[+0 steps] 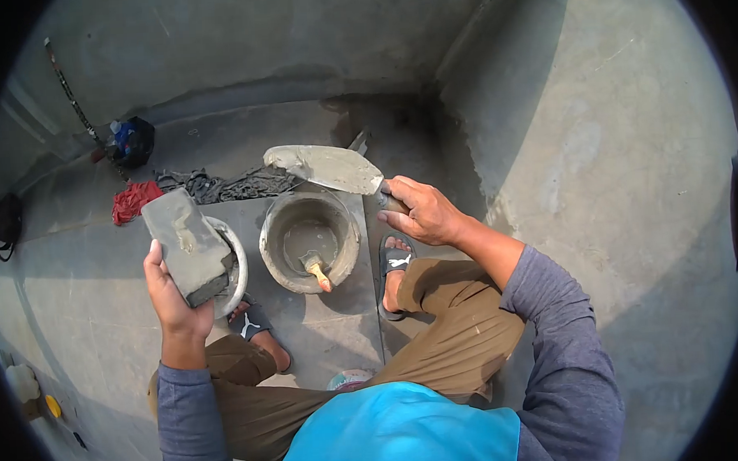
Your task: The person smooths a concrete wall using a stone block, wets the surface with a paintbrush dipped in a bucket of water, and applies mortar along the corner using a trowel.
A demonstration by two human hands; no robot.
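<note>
My left hand (178, 301) grips a grey rectangular block (187, 247) smeared with wet mortar, from its near side; most of the fingers are hidden beneath it. My right hand (424, 212) is closed around the handle of a trowel (333, 168). Its blade points left and is coated in grey mortar. Below the blade stands a mortar-crusted bucket (352, 256), holding murky liquid and a brush (316, 271) with a wooden handle. Partly covered by the block is a second round container (237, 261), of which the pale rim shows.
Dark crumpled cloth (227, 186) and a red cloth (137, 201) lie beyond the containers. A black bag (137, 142) is near a thin pole (71, 95) at the back left. Another dark bag (5, 226) lies far left. Smooth grey walls (615, 203) rise ahead and to the right.
</note>
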